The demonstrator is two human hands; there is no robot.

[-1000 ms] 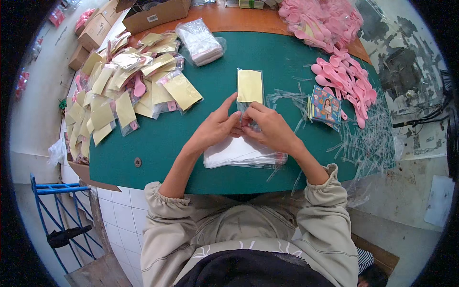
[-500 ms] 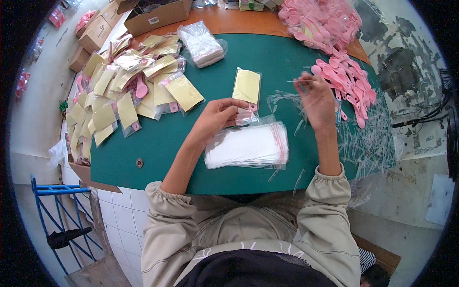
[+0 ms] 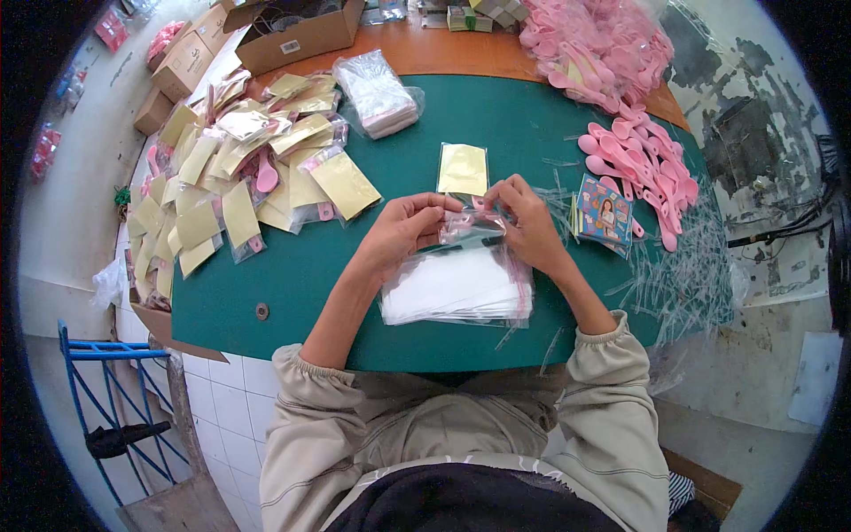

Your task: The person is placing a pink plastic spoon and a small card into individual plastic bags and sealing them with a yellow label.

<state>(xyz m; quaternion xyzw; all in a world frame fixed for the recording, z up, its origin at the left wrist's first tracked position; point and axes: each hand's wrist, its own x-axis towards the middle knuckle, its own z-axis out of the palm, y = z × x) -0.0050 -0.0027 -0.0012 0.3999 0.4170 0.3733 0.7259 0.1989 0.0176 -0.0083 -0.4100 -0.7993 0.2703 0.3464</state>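
Between my hands is a clear plastic bag with a yellow card (image 3: 464,168) and a pink spoon in it, the spoon's handle end showing below the card. My left hand (image 3: 403,232) pinches the bag's open end from the left. On its right edge my right hand (image 3: 529,222) has its fingers closed on the bag's flap. Just under both hands lies a stack of flat clear bags (image 3: 456,288) with white fronts. Right of my right hand is a small pile of printed picture cards (image 3: 605,213).
A heap of filled bags with yellow cards (image 3: 199,191) covers the left of the green table mat (image 3: 292,310). Loose pink spoons (image 3: 643,160) and clear plastic strips (image 3: 683,266) lie at the right. A bundle of bags (image 3: 377,93) and a cardboard box (image 3: 297,40) stand at the back.
My right hand has moved left and down from beside the spoons to the bag and closed on its flap. The picture cards it partly hid now show.
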